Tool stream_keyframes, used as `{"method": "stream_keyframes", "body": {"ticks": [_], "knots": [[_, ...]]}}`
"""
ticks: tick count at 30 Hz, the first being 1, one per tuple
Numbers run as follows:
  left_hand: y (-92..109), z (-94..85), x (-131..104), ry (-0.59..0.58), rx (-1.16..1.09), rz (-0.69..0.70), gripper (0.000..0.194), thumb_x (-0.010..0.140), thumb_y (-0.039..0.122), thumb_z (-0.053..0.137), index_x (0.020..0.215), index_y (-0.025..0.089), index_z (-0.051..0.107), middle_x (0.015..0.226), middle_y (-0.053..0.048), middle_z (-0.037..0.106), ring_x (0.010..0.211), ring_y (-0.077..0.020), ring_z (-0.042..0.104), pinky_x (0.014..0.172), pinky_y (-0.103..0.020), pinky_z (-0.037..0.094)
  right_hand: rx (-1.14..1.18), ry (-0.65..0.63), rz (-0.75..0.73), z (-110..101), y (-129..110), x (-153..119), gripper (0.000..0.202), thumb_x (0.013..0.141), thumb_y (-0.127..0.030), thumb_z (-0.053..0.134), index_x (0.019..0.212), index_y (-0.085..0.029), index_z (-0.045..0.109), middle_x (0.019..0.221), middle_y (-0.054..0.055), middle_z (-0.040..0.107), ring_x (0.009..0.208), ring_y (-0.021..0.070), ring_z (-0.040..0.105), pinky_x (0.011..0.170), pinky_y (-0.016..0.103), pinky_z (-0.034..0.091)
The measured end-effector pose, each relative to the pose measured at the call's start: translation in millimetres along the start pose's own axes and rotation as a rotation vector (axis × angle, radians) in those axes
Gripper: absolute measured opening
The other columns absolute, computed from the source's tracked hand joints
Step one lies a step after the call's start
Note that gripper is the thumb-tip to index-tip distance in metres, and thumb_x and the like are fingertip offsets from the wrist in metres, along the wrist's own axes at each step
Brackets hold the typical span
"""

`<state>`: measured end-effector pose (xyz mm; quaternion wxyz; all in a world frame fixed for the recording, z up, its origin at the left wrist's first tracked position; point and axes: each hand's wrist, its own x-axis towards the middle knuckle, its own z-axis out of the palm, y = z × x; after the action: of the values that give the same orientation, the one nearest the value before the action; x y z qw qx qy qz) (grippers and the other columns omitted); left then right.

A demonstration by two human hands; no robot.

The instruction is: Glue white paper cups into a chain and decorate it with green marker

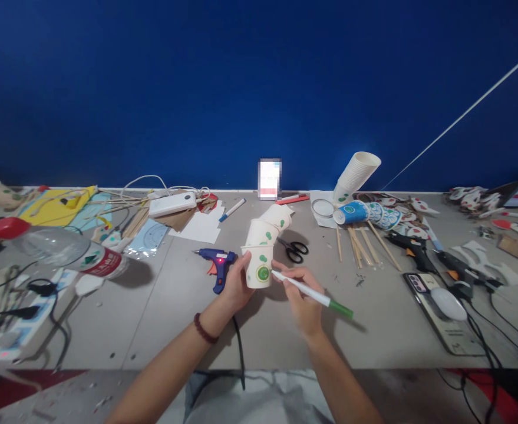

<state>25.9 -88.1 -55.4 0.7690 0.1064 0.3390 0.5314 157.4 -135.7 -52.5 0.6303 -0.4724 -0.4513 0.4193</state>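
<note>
My left hand (237, 284) is closed around the side of a white paper cup (259, 278) with green prints and a round green emblem. That cup is joined to more cups above it, in a chain that bends to the right at the top. In my right hand (303, 297) is a white marker (309, 291) with a green end, its tip at the cup's right side by the emblem. Whether the tip touches the cup I cannot tell. Just left of my left hand lies a blue glue gun (217, 265) with a red light. Black-handled scissors (294, 251) lie behind my right hand.
A plastic bottle (73, 250) lies at the left near a power strip (38, 318). Stacked paper cups (358, 174), wooden sticks (359, 247) and a black glue gun (412, 250) are at the right. A phone (442, 318) lies nearer, with cables beside it. A blue wall (223, 88) stands behind.
</note>
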Motion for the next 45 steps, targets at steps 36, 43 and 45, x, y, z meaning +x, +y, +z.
{"method": "stream_keyframes", "body": {"ticks": [36, 43, 45], "knots": [[0.5, -0.6, -0.3, -0.027, 0.021, -0.006, 0.035, 0.079, 0.036, 0.064, 0.097, 0.007, 0.069, 0.084, -0.013, 0.074, 0.072, -0.0238, 0.069, 0.068, -0.034, 0.053, 0.082, -0.049, -0.002, -0.6, 1.9, -0.7, 0.009, 0.076, -0.016, 0.060, 0.072, -0.023, 0.063, 0.089, 0.004, 0.078, 0.101, 0.0261, 0.073, 0.085, 0.039, 0.060], [1.4, 0.5, -1.5, -0.044, 0.037, -0.010, 0.036, 0.078, 0.037, 0.065, 0.097, 0.007, 0.069, 0.082, -0.013, 0.074, 0.068, -0.0237, 0.069, 0.065, -0.034, 0.054, 0.096, -0.055, 0.011, -1.3, 3.2, -1.4, 0.008, 0.077, -0.018, 0.062, 0.071, -0.023, 0.063, 0.080, 0.005, 0.076, 0.103, 0.0279, 0.072, 0.088, 0.043, 0.060], [1.4, 0.2, -1.3, -0.045, 0.034, -0.002, 0.036, 0.079, 0.036, 0.064, 0.099, 0.007, 0.069, 0.083, -0.013, 0.074, 0.069, -0.0235, 0.069, 0.065, -0.034, 0.054, 0.101, -0.065, -0.002, -1.1, 2.4, -1.2, 0.008, 0.077, -0.018, 0.062, 0.070, -0.023, 0.063, 0.080, 0.005, 0.076, 0.102, 0.0280, 0.072, 0.088, 0.044, 0.059]]}}
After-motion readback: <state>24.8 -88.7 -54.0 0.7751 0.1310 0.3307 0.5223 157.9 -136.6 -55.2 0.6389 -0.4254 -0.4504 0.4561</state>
